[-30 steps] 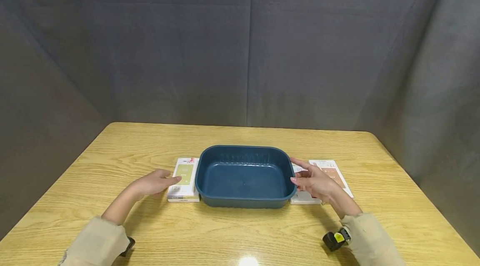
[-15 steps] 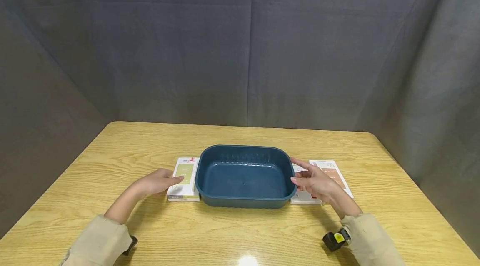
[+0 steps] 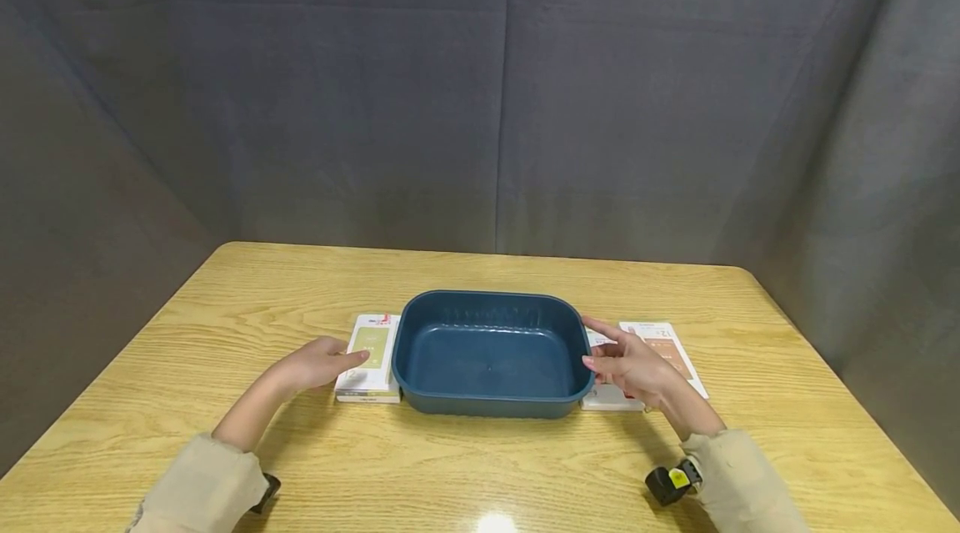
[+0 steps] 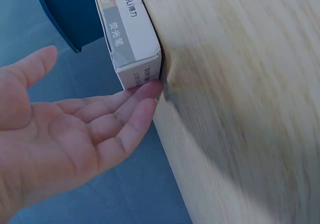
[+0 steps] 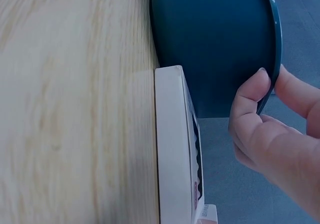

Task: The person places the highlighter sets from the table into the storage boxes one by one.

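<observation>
A dark blue plastic basin (image 3: 487,407) stands on the wooden table between white boxes. My right hand (image 3: 632,366) pinches its right rim, thumb on one side and curled fingers on the other, as the right wrist view shows. At the basin's left lies a white highlighter box (image 3: 371,349) with a green panel, apparently on top of another box. My left hand (image 3: 313,364) is beside it with relaxed fingers; in the left wrist view the fingertips (image 4: 145,101) touch the end of the box (image 4: 132,31), while the thumb stays apart from it.
Right of the basin, partly behind my right hand, lies a white box (image 3: 611,401). Farther right is another white box (image 3: 667,356) with an orange panel. The wooden table (image 3: 480,466) ends at a grey curtain (image 3: 375,116).
My left hand has shifted slightly to the right, its thumb a little farther over the highlighter box. The right hand keeps its grip on the basin's rim.
</observation>
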Motion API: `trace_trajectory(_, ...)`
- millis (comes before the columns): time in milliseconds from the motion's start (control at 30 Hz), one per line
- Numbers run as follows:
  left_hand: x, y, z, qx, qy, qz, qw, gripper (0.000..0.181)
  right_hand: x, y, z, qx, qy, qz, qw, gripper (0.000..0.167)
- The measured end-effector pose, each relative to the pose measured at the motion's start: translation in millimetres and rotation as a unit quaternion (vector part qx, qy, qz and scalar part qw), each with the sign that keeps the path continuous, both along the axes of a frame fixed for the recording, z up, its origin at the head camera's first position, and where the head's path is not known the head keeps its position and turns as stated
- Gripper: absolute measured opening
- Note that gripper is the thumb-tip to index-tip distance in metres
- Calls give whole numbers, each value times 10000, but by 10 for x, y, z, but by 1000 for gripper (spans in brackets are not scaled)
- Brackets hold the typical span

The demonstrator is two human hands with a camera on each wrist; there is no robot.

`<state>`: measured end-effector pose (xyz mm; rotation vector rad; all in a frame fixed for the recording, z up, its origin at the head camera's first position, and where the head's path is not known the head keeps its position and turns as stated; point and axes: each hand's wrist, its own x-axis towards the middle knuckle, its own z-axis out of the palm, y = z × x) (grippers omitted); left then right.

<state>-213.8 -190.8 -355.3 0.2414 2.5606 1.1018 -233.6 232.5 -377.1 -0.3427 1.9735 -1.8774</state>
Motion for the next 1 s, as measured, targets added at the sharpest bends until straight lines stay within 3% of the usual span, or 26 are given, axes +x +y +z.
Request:
trace_trajectory(133,4,14,12,-19,90,42,9999,65,5,-2,4,9,21,-11,10000,71)
trace_trajectory(400,-4,58,16,-40,224,229,9995,35,7,-8,10,29,14,-10,10000,70)
trace_trajectory(767,6,59,28,-23,334,482,9983,38,8,-9,8,9,5,21,10000,71)
trace_trajectory(900,12,57,23,30,256,518,9983,59,9,-9,10,10,13,19,10000,71)
trace_trajectory(1000,16,61,19,52,310,535,9981,60,14,-8,11,25,24,16,10000,71)
